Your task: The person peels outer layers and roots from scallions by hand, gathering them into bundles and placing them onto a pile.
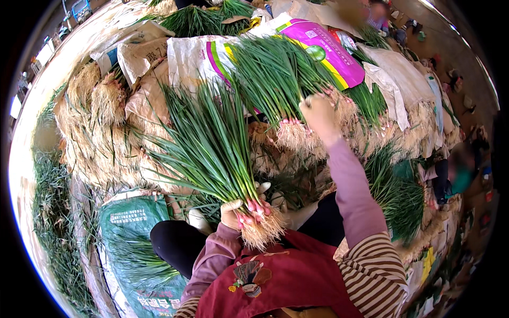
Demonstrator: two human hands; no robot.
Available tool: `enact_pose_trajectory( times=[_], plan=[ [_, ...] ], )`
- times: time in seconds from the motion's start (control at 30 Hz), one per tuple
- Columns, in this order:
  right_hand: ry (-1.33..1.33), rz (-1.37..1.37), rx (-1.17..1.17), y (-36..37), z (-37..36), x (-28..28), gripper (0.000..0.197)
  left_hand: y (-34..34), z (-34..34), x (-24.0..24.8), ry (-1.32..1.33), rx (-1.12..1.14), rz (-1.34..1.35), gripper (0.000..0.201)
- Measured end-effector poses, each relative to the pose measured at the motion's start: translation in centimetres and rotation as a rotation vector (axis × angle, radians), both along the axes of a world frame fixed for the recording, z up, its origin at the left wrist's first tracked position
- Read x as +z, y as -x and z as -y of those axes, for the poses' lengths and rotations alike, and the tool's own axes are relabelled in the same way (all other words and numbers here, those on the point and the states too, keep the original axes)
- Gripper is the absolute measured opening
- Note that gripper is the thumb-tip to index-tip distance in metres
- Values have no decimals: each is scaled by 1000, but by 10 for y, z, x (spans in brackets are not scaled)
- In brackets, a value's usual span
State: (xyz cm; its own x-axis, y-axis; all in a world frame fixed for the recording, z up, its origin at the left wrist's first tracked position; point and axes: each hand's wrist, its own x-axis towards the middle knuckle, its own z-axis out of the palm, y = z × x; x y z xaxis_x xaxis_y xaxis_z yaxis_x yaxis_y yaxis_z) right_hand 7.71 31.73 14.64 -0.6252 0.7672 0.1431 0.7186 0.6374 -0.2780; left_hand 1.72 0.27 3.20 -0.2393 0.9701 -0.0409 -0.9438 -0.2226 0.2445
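My left hand is wrapped round a large bunch of spring onions just above its pink bulbs. The green leaves fan up and to the left, and the pale roots hang down over my lap. Farther off to the right, my right hand is closed at a second group of spring onions, which lies on the heap with roots toward me. A pale stalk shows at its fingertips; the rest of the grip is hidden by the hand.
A long heap of rooted onions runs across in front, partly under white and purple sacks. At the left, more onions lie on a green sack. Loose green leaves cover the far-left floor. People sit at the right edge.
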Motion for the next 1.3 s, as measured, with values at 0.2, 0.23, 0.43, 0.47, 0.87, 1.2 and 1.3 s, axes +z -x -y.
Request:
enact_pose_trajectory(
  times=[0.2, 0.23, 0.43, 0.47, 0.87, 1.2, 1.3],
  plan=[
    [953, -598, 199, -77, 140, -79, 26, -2, -8, -3, -4, -21, -6, 87],
    [940, -393, 282, -86, 147, -83, 26, 1, -7, -13, -5, -32, -35, 86],
    [928, -346, 248, -67, 152, -85, 35, 1, 1, -49, 31, -105, 21, 46],
    [1007, -490, 181, -55, 152, -83, 36, 1, 3, -44, 17, -96, 16, 39],
    [870, -622, 91, -39, 174, -110, 17, -4, 4, -26, 34, -74, 11, 62],
    [1809, -753, -75, -45, 186, -84, 29, -8, 2, -2, -36, -70, 58, 74],
    [1922, -994, -131, -25, 184, -110, 27, -5, 0, 2, -96, -81, 68, 68]
  ],
)
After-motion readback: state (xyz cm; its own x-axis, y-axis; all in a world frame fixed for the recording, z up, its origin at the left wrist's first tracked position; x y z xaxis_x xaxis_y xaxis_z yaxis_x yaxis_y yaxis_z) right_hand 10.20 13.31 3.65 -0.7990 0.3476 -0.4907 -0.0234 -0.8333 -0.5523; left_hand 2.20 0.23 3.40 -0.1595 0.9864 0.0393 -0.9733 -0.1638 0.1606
